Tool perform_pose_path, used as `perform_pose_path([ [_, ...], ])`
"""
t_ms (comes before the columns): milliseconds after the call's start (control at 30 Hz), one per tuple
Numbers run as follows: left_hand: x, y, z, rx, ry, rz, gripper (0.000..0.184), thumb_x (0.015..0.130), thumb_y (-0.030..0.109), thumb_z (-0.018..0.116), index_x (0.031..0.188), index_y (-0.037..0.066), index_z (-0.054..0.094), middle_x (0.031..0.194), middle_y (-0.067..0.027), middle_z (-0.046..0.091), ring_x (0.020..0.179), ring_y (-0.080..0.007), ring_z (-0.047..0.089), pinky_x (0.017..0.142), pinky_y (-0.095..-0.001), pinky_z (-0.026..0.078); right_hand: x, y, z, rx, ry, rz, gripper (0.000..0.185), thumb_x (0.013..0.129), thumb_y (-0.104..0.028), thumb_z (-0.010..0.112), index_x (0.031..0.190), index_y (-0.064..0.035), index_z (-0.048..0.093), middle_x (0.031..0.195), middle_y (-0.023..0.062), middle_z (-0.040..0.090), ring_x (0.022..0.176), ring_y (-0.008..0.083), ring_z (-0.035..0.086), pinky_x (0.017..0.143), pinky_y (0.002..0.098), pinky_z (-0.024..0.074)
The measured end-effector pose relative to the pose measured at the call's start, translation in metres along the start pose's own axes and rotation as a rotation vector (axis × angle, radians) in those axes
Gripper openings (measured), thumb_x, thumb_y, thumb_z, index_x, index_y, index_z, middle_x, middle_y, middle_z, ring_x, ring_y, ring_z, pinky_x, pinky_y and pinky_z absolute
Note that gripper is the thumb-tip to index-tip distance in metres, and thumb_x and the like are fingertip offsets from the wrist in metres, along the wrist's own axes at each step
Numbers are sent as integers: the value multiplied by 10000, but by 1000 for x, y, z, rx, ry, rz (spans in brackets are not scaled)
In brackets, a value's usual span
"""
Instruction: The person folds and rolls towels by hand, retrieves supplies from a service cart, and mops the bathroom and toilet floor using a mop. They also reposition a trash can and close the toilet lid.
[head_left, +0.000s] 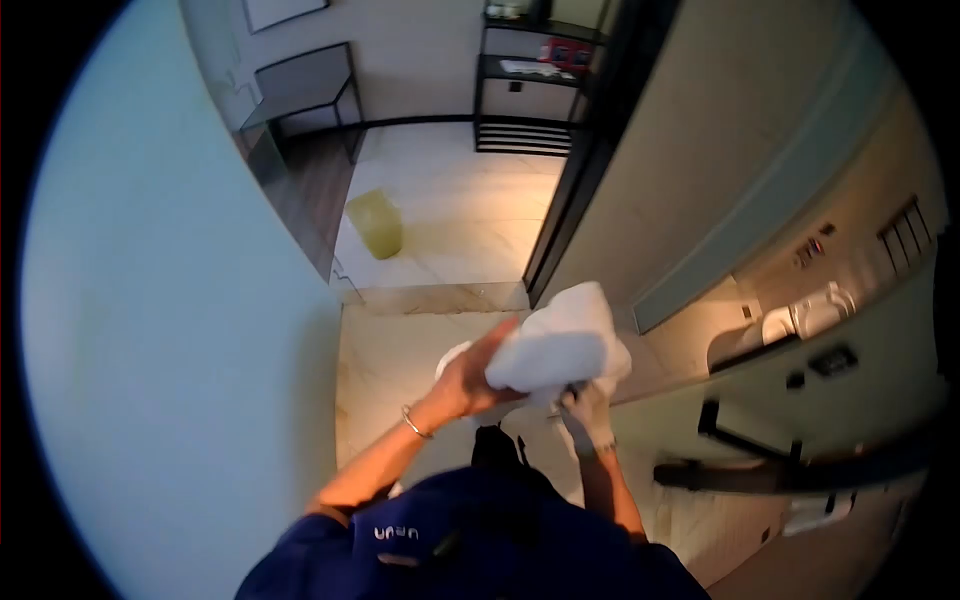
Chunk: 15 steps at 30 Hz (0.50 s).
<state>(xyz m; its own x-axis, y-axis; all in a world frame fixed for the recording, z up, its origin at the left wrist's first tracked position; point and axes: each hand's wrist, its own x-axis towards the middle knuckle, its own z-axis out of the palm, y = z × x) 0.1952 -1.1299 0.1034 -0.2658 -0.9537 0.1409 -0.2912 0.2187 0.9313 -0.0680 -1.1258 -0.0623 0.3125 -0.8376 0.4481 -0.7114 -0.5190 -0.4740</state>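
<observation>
A bundled white cloth (560,340), which looks like a folded towel, is held out in front of my body. My left hand (472,378) grips its left side, thumb along the edge; a bracelet circles that wrist. Beneath the bundle's lower right part is my right hand (588,412), pale and blurred, with its fingers curled against the cloth. Something small and dark shows at those fingers, too unclear to name. More white material peeks out behind my left hand. The cloth covers part of both hands' fingers.
A yellow-green bin (376,224) stands on the tiled floor past a low threshold (430,297). Farther back are a dark shelf rack (525,68) and a chair (300,88). A door with a black handle (745,430) is close on my right, a toilet (810,312) beyond it.
</observation>
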Motion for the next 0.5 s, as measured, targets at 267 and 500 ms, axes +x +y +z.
perform_pose_path([
  [267, 136, -128, -209, -483, 368, -288, 358, 775, 90, 686, 1106, 27, 564, 1000, -26, 610, 905, -90, 556, 831, -244, 443, 416, -42, 87, 1441, -62, 827, 306, 910, -371, 511, 657, -202, 538, 488, -101, 409, 371, 13, 317, 353, 195, 222],
  [500, 224, -203, -254, -504, 380, -316, 426, 842, 300, 648, 1160, 35, 546, 1029, -59, 611, 954, -114, 551, 857, -259, 418, 535, -51, 123, 1409, -164, 710, 297, 901, -398, 529, 737, -154, 567, 502, -93, 454, 365, 19, 358, 340, 188, 256],
])
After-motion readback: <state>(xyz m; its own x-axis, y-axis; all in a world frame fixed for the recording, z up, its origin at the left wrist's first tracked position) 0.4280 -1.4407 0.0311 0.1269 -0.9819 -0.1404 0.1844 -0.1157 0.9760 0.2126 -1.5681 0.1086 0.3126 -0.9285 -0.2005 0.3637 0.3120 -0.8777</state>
